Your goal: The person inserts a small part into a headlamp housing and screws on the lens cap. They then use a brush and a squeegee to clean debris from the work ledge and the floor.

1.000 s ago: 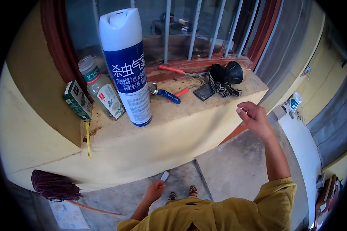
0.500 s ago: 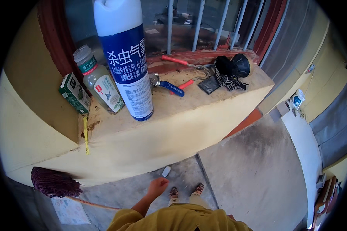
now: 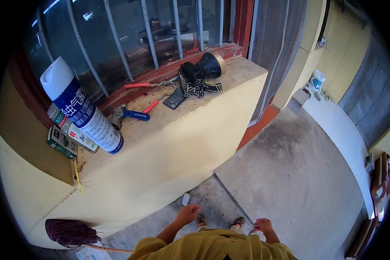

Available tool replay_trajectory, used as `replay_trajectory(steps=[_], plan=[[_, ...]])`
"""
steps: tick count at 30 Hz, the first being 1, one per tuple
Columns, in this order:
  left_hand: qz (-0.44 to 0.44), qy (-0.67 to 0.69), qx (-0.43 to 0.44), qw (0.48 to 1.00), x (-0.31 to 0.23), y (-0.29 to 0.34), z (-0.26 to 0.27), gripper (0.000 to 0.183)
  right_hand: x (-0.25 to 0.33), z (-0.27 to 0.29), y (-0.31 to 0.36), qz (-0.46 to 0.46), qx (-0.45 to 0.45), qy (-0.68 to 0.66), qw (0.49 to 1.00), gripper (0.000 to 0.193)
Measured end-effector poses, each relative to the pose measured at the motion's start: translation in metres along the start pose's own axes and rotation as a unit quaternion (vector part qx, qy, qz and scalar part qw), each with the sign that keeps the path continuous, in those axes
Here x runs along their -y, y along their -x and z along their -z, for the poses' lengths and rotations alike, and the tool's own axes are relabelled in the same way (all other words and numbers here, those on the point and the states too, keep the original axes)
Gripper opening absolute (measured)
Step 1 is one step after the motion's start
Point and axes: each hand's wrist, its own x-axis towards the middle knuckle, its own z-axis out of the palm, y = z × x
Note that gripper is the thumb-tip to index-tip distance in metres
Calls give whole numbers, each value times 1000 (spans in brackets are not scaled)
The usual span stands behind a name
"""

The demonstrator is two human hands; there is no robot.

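Observation:
My left hand (image 3: 188,213) hangs low in front of me, below the window ledge, with its fingers curled in. Lower right, my right hand (image 3: 263,225) is held apart from everything, its fingers loosely curled and nothing seen in them. On the ledge (image 3: 177,125) stands a blue and white spray can (image 3: 86,112), in front of a clear bottle (image 3: 76,132) and a green box (image 3: 61,143). A blue-handled valve (image 3: 135,115), red-handled pliers (image 3: 148,107), a dark flat piece (image 3: 174,99) and a black headlamp (image 3: 206,67) with a striped strap lie further right.
Metal bars (image 3: 149,34) cross the window behind the ledge. A dark purple mop (image 3: 71,232) leans at lower left. On the concrete floor (image 3: 290,164) a small white object (image 3: 186,199) lies near my feet. A bucket (image 3: 317,80) and a cardboard box (image 3: 298,100) stand far right.
My view has shifted to the right, so the ledge and its things sit further left and the spray can looks smaller. My right hand has come into view; my left hand stays low.

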Motion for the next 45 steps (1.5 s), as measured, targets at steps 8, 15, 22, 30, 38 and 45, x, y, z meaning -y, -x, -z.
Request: replay_trajectory(steps=[8,15,22,30,38,45], plan=[[-22,-152,25,988,-40,-17,-62,20,-60,101,-52,-126,-32,-80,988,16],[-61,-225,87,969,-100,-45,-120,20,-196,247,-165,-146,-42,-142,978,12],[46,-229,80,969,-139,-24,-124,25,-83,252,-177,-193,-61,-215,956,11],[74,-232,-57,968,-125,1,-87,27,31,161,-189,-97,54,-142,984,17],[92,-128,-193,968,-84,41,-45,21,58,105,-173,165,197,360,897,16],[-5,-116,-563,818,-107,82,69,13,92,76,-162,255,188,629,709,19]])
